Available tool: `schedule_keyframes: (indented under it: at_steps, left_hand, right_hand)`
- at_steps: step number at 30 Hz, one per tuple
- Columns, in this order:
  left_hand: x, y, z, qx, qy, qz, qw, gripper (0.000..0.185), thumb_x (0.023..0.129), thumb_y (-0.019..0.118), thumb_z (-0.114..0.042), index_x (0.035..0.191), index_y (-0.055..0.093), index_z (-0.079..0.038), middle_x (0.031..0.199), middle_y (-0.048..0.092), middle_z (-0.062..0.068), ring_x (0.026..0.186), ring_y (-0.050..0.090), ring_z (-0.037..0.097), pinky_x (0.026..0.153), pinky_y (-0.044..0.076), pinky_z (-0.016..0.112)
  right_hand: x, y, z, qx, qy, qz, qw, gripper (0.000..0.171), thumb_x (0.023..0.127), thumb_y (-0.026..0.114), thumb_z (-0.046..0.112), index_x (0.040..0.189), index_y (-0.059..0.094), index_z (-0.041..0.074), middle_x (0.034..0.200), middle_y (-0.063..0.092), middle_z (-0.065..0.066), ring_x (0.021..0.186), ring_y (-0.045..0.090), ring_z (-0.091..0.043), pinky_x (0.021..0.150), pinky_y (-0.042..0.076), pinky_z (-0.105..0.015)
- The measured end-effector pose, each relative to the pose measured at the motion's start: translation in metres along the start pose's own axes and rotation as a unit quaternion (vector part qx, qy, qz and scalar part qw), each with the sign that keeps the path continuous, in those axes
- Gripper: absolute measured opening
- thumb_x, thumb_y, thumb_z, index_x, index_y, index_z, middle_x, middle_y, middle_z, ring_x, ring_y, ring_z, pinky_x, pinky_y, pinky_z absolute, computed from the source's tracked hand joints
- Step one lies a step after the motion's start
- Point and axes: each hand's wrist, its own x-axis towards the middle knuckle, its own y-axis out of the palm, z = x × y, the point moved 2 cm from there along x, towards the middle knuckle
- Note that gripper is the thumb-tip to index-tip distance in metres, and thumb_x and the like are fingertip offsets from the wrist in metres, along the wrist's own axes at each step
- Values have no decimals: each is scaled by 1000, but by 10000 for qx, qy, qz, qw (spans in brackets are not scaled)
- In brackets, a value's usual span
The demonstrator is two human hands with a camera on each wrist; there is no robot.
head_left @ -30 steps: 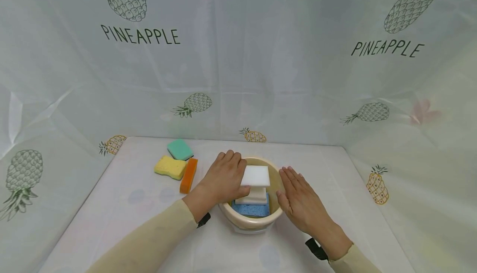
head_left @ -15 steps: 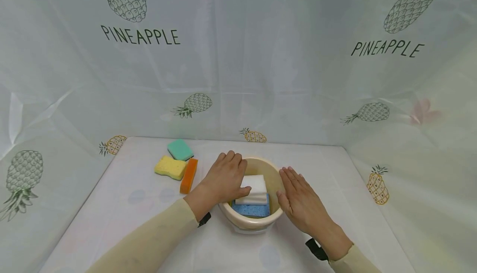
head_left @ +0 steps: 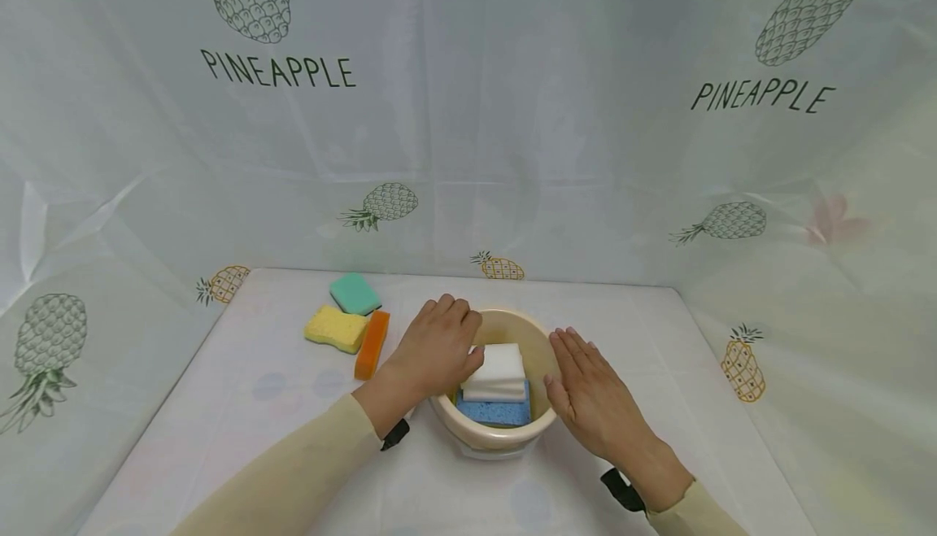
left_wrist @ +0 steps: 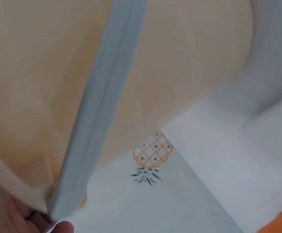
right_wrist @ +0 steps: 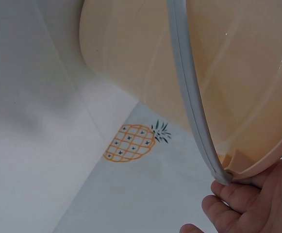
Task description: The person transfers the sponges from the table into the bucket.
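Note:
A cream bucket stands in the middle of the table in the head view. Its grey handle hangs down across the near side. Inside lie white foam blocks stacked on a blue sponge. My left hand grips the left rim, its thumb over the edge on the inner side; in the left wrist view its fingertips curl by the handle's end. My right hand rests against the right rim with straight fingers, and the right wrist view shows its fingertips below the rim.
Left of the bucket lie a green sponge, a yellow sponge and an orange sponge, close together on the white-covered table. A pineapple-print sheet hangs behind the table and along its sides.
A white foam block seen higher up one second ago has dropped into the bucket. My left thumb has drawn back slightly to the left and up. My right hand looks unmoved.

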Motion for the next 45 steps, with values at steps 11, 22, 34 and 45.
schedule_keyframes:
  at_steps: [11, 22, 34, 45]
  left_hand:
    - [-28, -11, 36, -53, -483, -1061, 9932, 14, 101, 64, -23, 102, 67, -9, 100, 65, 7, 95, 56, 27, 80, 47, 38]
    - [-71, 4, 60, -372, -1146, -1329, 9838, 9, 94, 69, -14, 95, 68, -5, 91, 65, 10, 84, 56, 30, 73, 48, 41]
    - [-101, 50, 53, -53, -1452, -367, 9887, 38, 88, 79, -38, 91, 58, -5, 83, 51, 6, 80, 45, 25, 71, 39, 37]
    - [-107, 85, 39, 62, -1269, 425, 9910, 67, 85, 74, -67, 102, 57, -5, 87, 42, 6, 89, 43, 28, 83, 38, 42]
  right_hand:
    - [0, 1, 1, -15, -71, -92, 9999, 63, 109, 49, 35, 157, 42, -5, 163, 44, -22, 154, 39, -38, 124, 33, -56]
    - [0, -1, 1, -26, -51, -93, 9999, 62, 109, 48, 33, 157, 42, -6, 163, 45, -22, 154, 40, -38, 123, 34, -56]
    - [0, -2, 4, 3, -6, -118, 9999, 61, 109, 48, 32, 157, 42, -5, 162, 45, -21, 153, 40, -39, 123, 34, -56]
    - [-1, -1, 3, 87, 52, -58, 9999, 62, 109, 49, 33, 157, 42, -5, 163, 43, -22, 155, 39, -38, 124, 32, -56]
